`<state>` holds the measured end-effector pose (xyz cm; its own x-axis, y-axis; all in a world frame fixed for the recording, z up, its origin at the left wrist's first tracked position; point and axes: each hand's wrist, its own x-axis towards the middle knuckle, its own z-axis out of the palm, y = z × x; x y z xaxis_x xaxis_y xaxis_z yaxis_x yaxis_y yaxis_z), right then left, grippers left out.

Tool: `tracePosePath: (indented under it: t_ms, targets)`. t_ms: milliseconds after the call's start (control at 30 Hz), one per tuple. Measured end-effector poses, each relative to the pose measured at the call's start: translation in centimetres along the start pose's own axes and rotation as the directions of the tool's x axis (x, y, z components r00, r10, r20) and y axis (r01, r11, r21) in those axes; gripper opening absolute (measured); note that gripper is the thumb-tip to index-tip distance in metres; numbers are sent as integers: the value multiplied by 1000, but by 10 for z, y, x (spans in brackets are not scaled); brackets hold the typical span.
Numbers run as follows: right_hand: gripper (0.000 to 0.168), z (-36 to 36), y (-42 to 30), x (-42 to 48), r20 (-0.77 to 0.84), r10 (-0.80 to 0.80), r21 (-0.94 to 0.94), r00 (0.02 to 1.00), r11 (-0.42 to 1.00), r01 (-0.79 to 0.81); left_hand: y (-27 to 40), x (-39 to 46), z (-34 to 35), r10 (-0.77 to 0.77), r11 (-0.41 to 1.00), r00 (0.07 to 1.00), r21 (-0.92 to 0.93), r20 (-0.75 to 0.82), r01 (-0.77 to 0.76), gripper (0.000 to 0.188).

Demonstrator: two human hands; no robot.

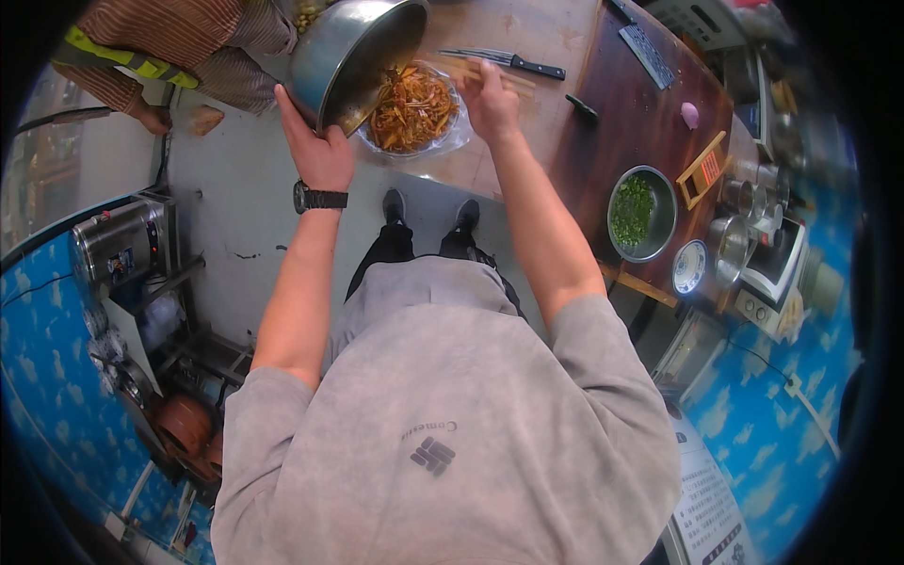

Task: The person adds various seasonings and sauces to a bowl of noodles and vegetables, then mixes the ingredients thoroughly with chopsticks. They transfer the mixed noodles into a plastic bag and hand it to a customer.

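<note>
My left hand grips the rim of a large stainless steel bowl, tilted with its mouth towards a plate lined with clear plastic. Shredded food in a reddish sauce is heaped on that plate, and some sauce coats the inside of the bowl. To the right of the heap, my right hand has its fingers closed around pale wooden chopsticks. Just beyond them lies a black-handled knife on the table.
On the dark wooden board are a cleaver, a shallot, a green chilli or cucumber piece, a wooden-framed grater and a bowl of chopped greens. A patterned bowl sits near its edge. Another person stands at upper left.
</note>
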<state>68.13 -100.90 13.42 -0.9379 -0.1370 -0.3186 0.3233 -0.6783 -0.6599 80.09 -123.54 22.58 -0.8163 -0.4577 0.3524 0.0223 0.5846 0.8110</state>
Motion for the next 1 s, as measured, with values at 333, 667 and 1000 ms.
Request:
tracePosePath:
  t_ms: [333,667,1000]
  targets:
    - [27,-12,12,-21,-68,84,58,994,995,-80,21,12,-7,90,994,996,55,15,-91,82]
    - [26,31,-6,-5,-35,-20,-9,999,1000,20,5,9,-1,-10,998,1000,-66,9,10,83]
    - [26,23,-3,-4,-3,-109,-7,994,994,109,9,13,-6,-50,994,999,-94,7,51,82]
